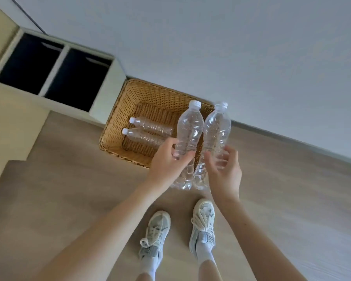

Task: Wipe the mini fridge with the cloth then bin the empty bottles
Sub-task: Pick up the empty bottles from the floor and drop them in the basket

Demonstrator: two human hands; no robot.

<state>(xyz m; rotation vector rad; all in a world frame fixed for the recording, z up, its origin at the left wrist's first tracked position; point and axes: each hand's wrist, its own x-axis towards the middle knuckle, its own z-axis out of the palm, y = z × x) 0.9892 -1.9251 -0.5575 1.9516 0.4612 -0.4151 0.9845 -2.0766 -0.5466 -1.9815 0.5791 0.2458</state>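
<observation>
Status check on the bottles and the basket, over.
Left hand grips left bottle, right hand grips right bottle, both by wicker basket. Two binned bottles lie inside. Nothing in the way.

The left grip (166, 159) covers the waist of the left bottle (189, 126). The right grip (225, 171) wraps the right bottle (217, 126), so its fingers (221, 159) show only as a smear through the clear plastic. Grips and bottles together hide the near right corner of the basket (120, 118) and the bases of the two lying bottles (150, 125) inside it. The shelf unit (103, 94) is blurred and its left end is cut off by the edge. What its dark bins (28, 59) hold cannot be told. Both forearms (114, 230) and both legs (208, 268) run off the bottom edge.
</observation>
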